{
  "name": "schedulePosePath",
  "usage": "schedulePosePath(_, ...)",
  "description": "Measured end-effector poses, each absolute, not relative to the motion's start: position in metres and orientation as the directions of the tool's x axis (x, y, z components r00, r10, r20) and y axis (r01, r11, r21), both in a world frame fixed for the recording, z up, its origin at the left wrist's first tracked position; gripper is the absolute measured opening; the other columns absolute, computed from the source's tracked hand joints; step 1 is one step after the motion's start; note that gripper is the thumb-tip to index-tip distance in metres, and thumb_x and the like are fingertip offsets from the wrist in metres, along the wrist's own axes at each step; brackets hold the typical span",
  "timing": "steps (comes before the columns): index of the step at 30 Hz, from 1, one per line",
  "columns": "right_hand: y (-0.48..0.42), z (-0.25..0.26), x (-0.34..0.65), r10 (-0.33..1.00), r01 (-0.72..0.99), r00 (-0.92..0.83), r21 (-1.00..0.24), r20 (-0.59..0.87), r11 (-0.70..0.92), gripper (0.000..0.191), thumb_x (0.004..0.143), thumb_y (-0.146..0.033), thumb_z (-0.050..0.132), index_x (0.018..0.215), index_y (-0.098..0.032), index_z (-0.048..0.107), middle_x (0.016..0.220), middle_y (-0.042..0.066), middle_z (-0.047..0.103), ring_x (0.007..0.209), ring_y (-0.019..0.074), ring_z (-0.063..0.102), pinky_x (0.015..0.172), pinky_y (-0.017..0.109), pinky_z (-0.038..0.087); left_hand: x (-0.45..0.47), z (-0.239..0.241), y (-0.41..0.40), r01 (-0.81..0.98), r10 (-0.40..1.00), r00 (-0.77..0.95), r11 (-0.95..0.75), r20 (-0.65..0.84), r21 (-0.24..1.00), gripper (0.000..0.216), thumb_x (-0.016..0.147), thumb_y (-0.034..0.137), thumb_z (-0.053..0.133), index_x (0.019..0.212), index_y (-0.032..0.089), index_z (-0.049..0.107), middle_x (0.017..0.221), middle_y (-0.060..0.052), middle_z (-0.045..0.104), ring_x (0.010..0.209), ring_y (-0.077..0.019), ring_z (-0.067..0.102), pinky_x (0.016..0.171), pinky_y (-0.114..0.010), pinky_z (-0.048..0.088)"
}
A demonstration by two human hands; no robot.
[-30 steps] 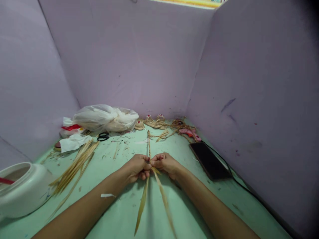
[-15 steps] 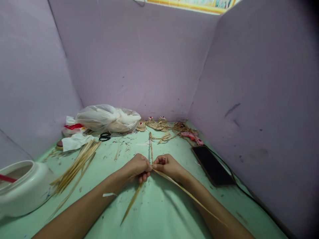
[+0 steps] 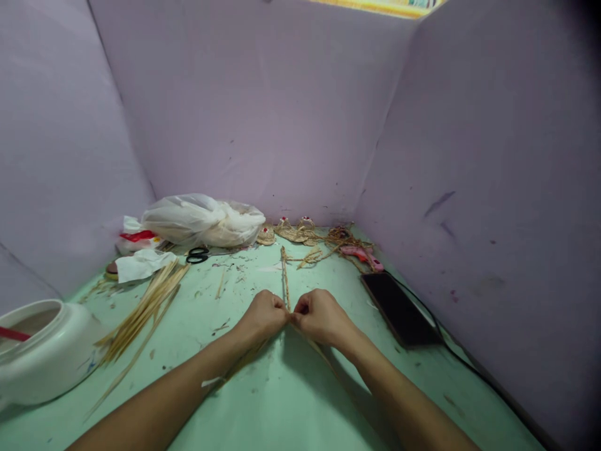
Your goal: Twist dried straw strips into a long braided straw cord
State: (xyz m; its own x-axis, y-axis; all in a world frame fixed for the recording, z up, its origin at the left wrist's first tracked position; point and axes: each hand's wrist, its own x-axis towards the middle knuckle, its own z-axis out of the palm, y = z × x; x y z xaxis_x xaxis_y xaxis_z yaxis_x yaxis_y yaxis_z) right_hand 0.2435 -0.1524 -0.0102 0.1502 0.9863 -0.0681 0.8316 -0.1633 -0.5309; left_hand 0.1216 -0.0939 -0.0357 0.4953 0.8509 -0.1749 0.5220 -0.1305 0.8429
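A thin twisted straw cord [image 3: 286, 279] runs away from me over the green surface, its near end pinched between my hands. My left hand [image 3: 267, 316] is closed at the cord's near end, and a loose straw strand trails back beneath that forearm. From the left, my right hand [image 3: 317, 314] meets it, thumb and fingertips closed on the same spot; another pale straw strand [image 3: 328, 363] hangs back toward me from there. The fingers hide the exact point where cord and strands join.
To the left lie a bundle of straw strips [image 3: 145, 310], black scissors [image 3: 197, 255] and a white pot [image 3: 51, 351]. Behind are a plastic bag [image 3: 201, 220] and small woven slippers [image 3: 291, 232]. A phone [image 3: 399, 310] and a pink glue gun [image 3: 364, 255] lie right.
Both hands have turned palms further down and drawn together at the cord's near end. The loose strands have swung in under the forearms. The view has tilted slightly.
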Motion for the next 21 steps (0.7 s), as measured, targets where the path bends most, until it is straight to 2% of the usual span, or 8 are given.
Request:
schedulePosePath(3,-0.16,-0.006,0.231,0.982,0.86,0.178,-0.475,-0.062,-0.186,0.018,0.063,-0.019,0.052,0.065,-0.014,0.068,0.059,0.007,0.064,0.052,0.0124,0.052,0.045,0.022,0.025,0.124,-0.032,-0.099,0.477,0.86,0.451,-0.006,-0.239,0.879,0.013,0.05,0.009,0.043,0.039,0.014,0.04,0.033,0.006,0.025,0.037,-0.0042,0.021,0.038,-0.021,0.012)
schedulePosePath(7,-0.167,-0.006,0.213,0.988,0.919,0.157,-0.365,-0.007,-0.148,0.022,0.068,-0.02,0.048,0.07,-0.013,0.069,0.071,0.013,0.067,0.059,0.0167,0.057,0.048,0.025,0.026,0.124,-0.025,-0.103,0.457,0.816,0.37,0.256,-0.444,0.852,0.017,0.053,0.011,0.042,0.037,0.017,0.036,0.028,0.004,0.03,0.027,-0.0061,0.024,0.033,-0.021,0.012)
schedulePosePath(10,-0.17,-0.004,0.208,0.992,0.943,0.125,-0.306,-0.025,-0.126,0.024,0.069,-0.016,0.046,0.074,-0.014,0.07,0.075,0.014,0.068,0.063,0.0188,0.059,0.05,0.026,0.026,0.121,-0.022,-0.103,0.391,0.802,0.431,0.248,-0.414,0.886,0.019,0.052,0.009,0.041,0.037,0.017,0.035,0.026,0.005,0.03,0.024,-0.0054,0.021,0.031,-0.021,0.01)
schedulePosePath(13,-0.172,-0.001,0.206,0.993,0.943,0.106,-0.312,-0.042,-0.114,0.025,0.07,-0.015,0.045,0.075,-0.015,0.07,0.075,0.012,0.068,0.065,0.0191,0.06,0.051,0.025,0.027,0.119,-0.022,-0.103,0.315,0.783,0.49,0.25,-0.383,0.915,0.017,0.054,0.009,0.042,0.039,0.016,0.039,0.027,0.006,0.031,0.024,-0.005,0.022,0.03,-0.02,0.011)
schedulePosePath(18,-0.176,0.0,0.202,0.996,0.95,0.064,-0.303,-0.063,-0.08,0.021,0.068,-0.015,0.05,0.075,-0.013,0.07,0.073,0.013,0.068,0.062,0.0181,0.059,0.049,0.026,0.026,0.118,-0.025,-0.099,0.322,0.779,0.488,0.257,-0.393,0.911,0.012,0.052,0.01,0.043,0.041,0.016,0.042,0.026,0.007,0.026,0.025,-0.0035,0.019,0.031,-0.019,0.01)
schedulePosePath(21,-0.175,0.003,0.21,0.999,0.911,0.039,-0.41,-0.036,-0.05,0.021,0.07,-0.026,0.053,0.063,-0.013,0.068,0.061,0.009,0.065,0.052,0.0149,0.053,0.046,0.025,0.025,0.116,-0.026,-0.095,0.315,0.773,0.519,0.223,-0.364,0.923,0.007,0.049,0.01,0.044,0.044,0.015,0.044,0.029,0.007,0.031,0.028,-0.003,0.021,0.033,-0.018,0.012)
